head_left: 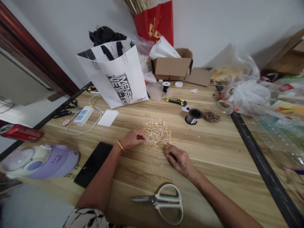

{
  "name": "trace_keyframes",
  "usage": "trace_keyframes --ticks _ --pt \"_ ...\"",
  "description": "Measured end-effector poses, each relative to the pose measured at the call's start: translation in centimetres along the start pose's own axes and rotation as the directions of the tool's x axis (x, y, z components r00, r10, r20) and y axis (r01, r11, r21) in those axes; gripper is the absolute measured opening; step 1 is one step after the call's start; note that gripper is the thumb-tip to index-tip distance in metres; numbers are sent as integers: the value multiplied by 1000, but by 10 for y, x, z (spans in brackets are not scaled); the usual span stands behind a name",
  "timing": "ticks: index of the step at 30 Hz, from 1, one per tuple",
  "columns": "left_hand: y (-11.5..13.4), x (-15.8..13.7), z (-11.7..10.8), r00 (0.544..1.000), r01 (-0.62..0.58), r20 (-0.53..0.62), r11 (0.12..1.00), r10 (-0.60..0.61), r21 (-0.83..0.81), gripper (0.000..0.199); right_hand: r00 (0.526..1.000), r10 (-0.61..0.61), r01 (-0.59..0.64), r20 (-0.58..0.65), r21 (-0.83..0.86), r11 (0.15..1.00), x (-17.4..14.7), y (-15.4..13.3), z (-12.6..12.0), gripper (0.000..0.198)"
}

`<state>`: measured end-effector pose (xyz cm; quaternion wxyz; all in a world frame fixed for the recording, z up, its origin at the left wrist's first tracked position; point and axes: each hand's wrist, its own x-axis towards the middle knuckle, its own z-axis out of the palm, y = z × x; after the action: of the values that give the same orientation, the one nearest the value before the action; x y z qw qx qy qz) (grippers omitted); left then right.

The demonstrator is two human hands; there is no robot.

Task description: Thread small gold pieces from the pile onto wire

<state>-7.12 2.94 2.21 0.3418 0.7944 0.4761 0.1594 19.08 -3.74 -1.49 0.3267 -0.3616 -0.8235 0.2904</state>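
Observation:
A loose pile of small gold and clear beads [158, 133] lies on the wooden table. At its left edge is my left hand [132, 138], wearing a gold bangle, with thumb and fingers pinched together. What the pinch holds, if anything, is too small to make out. My right hand [181, 160] rests at the pile's lower right, fingers curled and closed, their tips partly hidden. A short row of clear beads [161, 157] lies beside its fingertips. Nearer to me is a thin gold chain [160, 177]. White-handled scissors [163, 202] lie below it, blades pointing left.
A black phone [93, 163] and a purple bottle [55, 161] lie left of my left forearm. Beyond the pile are a wire spool [193, 116], a yellow-black cutter [175, 101] and a jar of beads [213, 116]. A white bag [118, 76] and cardboard box [172, 67] stand behind.

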Motion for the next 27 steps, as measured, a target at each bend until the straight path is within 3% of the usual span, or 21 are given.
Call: trace_keyframes --ticks 4,11,19,23,27 --pt "-1 -1 -1 1000 14 24 1000 -13 -22 7 1000 -2 2 0 -4 1000 -1 0 0 13" --pt "-12 -4 -10 979 96 -174 994 -103 -50 17 1000 -5 5 -1 -21 1000 0 -1 0 14" --pt "-3 6 -19 957 84 -272 994 -101 -73 18 1000 -9 9 16 -48 999 0 -5 -2 15" --pt "0 10 -17 975 51 -213 998 -56 -27 13 1000 -4 6 25 -47 999 0 -5 -3 15" --pt "-1 10 -9 993 81 -94 982 -65 172 9 1000 -11 13 24 -48 999 0 -3 -2 15"
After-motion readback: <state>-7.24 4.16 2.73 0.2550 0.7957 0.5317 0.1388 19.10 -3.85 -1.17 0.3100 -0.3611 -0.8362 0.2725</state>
